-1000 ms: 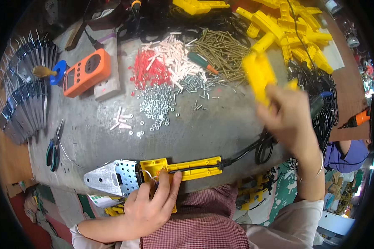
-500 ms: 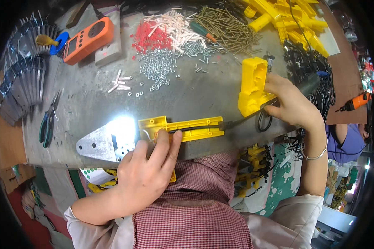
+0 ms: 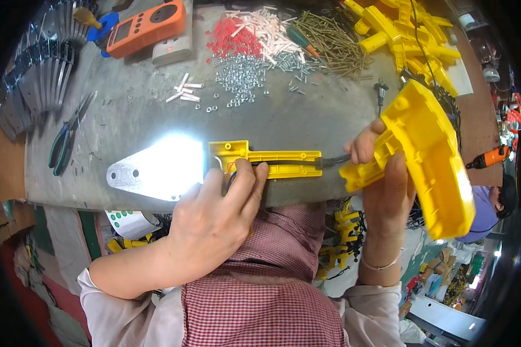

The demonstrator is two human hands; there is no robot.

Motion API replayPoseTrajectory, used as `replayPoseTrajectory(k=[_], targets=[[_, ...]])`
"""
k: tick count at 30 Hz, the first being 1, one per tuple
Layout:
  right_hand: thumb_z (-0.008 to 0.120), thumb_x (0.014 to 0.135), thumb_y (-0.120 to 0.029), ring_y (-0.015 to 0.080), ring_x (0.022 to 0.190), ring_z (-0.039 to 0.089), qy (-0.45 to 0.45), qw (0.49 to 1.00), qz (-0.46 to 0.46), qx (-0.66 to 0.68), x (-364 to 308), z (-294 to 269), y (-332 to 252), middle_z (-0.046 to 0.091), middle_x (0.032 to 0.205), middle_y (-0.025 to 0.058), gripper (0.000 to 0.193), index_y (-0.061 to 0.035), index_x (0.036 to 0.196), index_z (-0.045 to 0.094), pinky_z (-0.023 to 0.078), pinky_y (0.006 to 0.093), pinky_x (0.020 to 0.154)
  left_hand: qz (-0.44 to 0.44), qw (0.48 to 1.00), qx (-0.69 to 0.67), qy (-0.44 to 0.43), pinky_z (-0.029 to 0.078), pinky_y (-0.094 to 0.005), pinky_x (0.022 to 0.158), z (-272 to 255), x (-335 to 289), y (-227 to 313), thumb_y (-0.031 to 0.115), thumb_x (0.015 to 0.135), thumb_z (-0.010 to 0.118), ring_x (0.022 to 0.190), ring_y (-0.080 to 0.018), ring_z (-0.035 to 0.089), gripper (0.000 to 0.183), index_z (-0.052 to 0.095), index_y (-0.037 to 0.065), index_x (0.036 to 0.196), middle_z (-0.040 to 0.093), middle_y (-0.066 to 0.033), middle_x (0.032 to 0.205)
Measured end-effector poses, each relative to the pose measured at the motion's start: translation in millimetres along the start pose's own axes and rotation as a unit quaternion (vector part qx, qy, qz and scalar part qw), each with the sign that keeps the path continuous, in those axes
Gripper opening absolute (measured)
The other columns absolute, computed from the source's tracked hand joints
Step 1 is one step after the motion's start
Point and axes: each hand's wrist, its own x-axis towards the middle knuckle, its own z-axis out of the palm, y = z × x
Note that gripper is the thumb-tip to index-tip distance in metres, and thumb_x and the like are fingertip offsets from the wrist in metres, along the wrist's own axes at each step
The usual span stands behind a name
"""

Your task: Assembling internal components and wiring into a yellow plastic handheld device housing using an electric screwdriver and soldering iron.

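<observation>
At the bench's near edge: I count two yellow pieces in hand, one hand on each.
Flat shell [image 3: 266, 162]: long yellow half-casing, lying at 6 o'clock on the grey worktop [image 3: 133, 115], touching the shiny metal plate [image 3: 156, 173] at its 9 o'clock.
Cover [image 3: 428, 156]: bulky yellow moulding, raised at 3 o'clock.
Left hand [image 3: 214, 220]: fingers curled narrowly, pressing the flat shell.
Right hand [image 3: 388, 173]: I see it clenched round the cover's stem.

A workshop: screws [image 3: 330, 40], nuts [image 3: 240, 75] and pliers [image 3: 68, 134] lie on the metal surface [image 3: 139, 110], beside yellow plastic parts [image 3: 408, 34].
</observation>
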Motion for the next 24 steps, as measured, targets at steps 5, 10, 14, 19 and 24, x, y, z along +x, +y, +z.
replayPoseTrajectory(k=[5,10,14,19,24], targets=[[0.056,0.095,-0.029,0.0165,0.092,0.049,0.065,0.998,-0.009,0.014,1,24,7,0.049,0.094,0.0043,0.035,-0.0021,0.116,0.049,0.041,0.0412,0.095,0.007,1.000,0.006,0.000,0.047,-0.0265,0.051,1,1,-1,0.014,0.069,0.059,0.073,-0.0193,0.051,0.056,0.061,0.004,0.124,0.057,-0.0102,0.111],[0.057,0.093,-0.017,0.0147,0.090,0.051,0.063,0.998,0.012,0.009,2,36,3,0.051,0.094,0.0036,0.022,-0.0031,0.109,0.051,0.044,0.0404,0.094,-0.003,0.999,-0.020,0.034,0.038,-0.0227,0.048,2,1,2,0.012,0.075,0.061,0.074,-0.0177,0.051,0.037,0.067,0.000,0.110,0.058,-0.0092,0.103],[0.067,0.079,0.000,0.0109,0.082,0.056,0.077,0.989,0.110,0.063,-2,53,1,0.057,0.095,0.0011,0.032,-0.0042,0.109,0.055,0.046,0.0242,0.070,-0.015,1.000,0.003,0.010,0.043,-0.0248,0.051,3,-1,3,0.016,0.073,0.061,0.075,-0.0186,0.050,0.044,0.065,0.002,0.114,0.057,-0.0101,0.109],[0.072,0.071,-0.006,0.0382,0.090,0.052,-0.137,0.951,-0.090,-0.261,16,53,15,0.053,0.095,0.0170,0.046,-0.0007,0.111,0.052,0.044,0.0403,0.079,0.033,0.988,-0.143,0.055,0.041,-0.0228,0.053,-19,-11,-12,0.018,0.068,0.062,0.087,-0.0197,0.059,0.024,0.069,0.002,0.084,0.063,-0.0128,0.108],[0.073,0.071,-0.002,0.0380,0.099,0.055,-0.233,0.923,-0.149,-0.269,19,55,10,0.057,0.105,0.0175,0.048,-0.0008,0.114,0.052,0.046,0.0416,0.085,0.059,0.974,-0.157,0.153,0.044,-0.0232,0.060,-34,-53,-43,0.017,0.062,0.062,0.082,-0.0206,0.065,0.018,0.068,0.009,0.078,0.069,-0.0058,0.085]])
